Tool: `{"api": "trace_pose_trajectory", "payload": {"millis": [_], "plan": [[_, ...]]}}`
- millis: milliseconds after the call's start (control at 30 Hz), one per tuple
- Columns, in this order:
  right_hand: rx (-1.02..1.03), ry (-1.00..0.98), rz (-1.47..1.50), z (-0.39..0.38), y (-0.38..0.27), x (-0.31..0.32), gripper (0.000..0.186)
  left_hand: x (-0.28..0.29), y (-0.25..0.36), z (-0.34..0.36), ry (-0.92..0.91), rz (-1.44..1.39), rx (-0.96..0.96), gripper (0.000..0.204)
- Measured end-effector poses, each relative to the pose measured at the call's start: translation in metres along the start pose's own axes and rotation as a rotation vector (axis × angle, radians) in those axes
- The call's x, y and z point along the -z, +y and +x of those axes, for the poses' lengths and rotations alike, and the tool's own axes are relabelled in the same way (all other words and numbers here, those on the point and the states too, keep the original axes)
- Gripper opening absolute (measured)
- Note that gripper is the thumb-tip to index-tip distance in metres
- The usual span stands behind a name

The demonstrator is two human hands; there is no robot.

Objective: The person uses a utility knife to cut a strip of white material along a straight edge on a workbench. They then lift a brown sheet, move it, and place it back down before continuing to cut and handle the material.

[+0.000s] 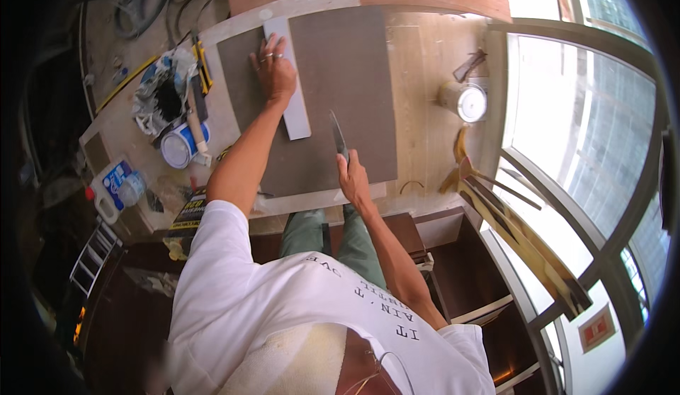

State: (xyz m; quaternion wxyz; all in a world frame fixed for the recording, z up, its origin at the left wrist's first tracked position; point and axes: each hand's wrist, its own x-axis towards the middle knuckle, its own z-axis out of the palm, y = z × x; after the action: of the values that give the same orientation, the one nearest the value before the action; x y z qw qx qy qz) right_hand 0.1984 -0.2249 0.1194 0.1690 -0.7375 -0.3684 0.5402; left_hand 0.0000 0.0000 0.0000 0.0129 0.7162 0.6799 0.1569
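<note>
At the far left, a white jug (106, 201) with a red cap stands near a clear bottle (132, 188); what either holds is too small to tell. Next, a crumpled plastic bag (146, 103) gapes around something black, just beside a blue-and-white can (177, 148) whose contents are hidden. The left hand (275, 76) presses a white strip (297, 115) lying on a brown board (347, 62), its fingers spread, not grasping. To its right, the right hand (354, 181) has its fingers closed around a pointed knife (338, 134), blade aimed away from the body. A white tin (470, 103) stands farther right, its inside not visible.

Beneath the board is a beige counter (221, 108). A ladder (95, 257) leans at left; dark cabinet compartments (464, 267) open below right, before bright windows (567, 104).
</note>
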Motion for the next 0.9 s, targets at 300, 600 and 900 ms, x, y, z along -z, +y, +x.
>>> {"api": "trace_pose_trajectory", "payload": {"millis": [300,600,900], "plan": [[-0.200,0.316,-0.031,-0.106,0.055,0.079,0.040,0.021,0.041,0.035,-0.157,-0.155,-0.080,0.051],[-0.074,0.248,-0.033,-0.061,0.055,0.138,0.046,0.080,0.043,0.063,-0.183,-0.348,-0.080,0.048],[0.091,0.097,-0.119,-0.005,0.061,0.253,0.049,0.137,0.179,-0.170,-0.422,-0.563,0.210,0.040]]}}
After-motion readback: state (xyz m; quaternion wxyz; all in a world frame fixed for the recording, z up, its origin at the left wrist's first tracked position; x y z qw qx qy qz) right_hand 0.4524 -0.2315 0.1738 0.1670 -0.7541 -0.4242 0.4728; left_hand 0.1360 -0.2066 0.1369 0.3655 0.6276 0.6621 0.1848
